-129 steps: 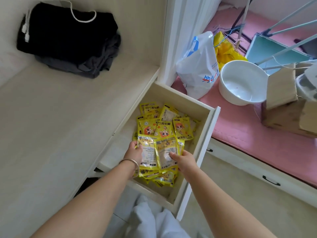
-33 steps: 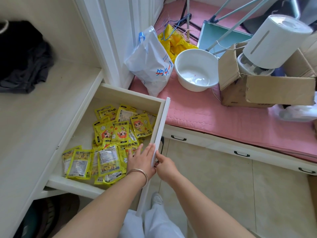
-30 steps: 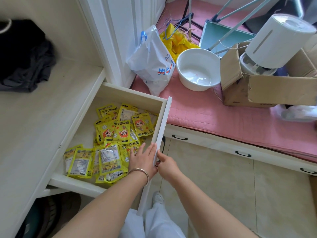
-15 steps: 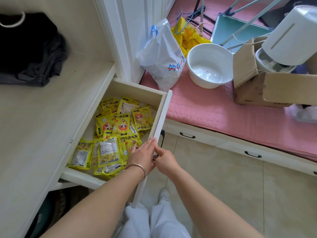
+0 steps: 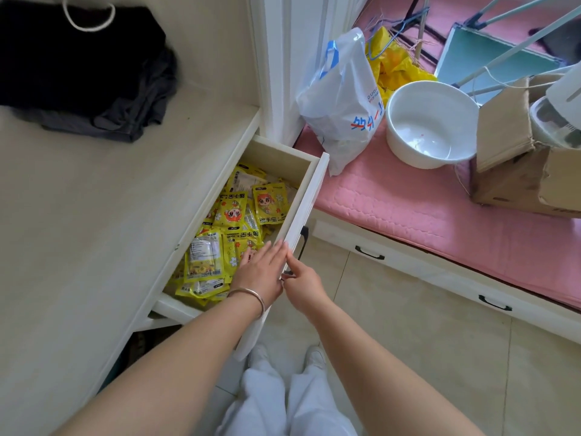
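Below cream shelf (image 5: 110, 215), flat left hand (image 5: 261, 272) and right hand (image 5: 303, 286) touch drawer front (image 5: 309, 190).

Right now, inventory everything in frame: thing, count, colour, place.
drawer: 1, white, partly open under shelf
snack packets: many, yellow, inside drawer
shelf: 1, cream, left
clothes: 1 pile, black and grey, back of shelf
mat: 1, pink, right platform
plastic bag: 1, white and blue, on mat
yellow bag: 1, yellow, behind plastic bag
bowl: 1, white, on mat
cardboard box: 1, brown, on mat, far right
bracelet: 1, silver, left wrist
left hand: 1, fingers straight, on drawer front's top edge
right hand: 1, touching drawer front's outer face; grip unclear
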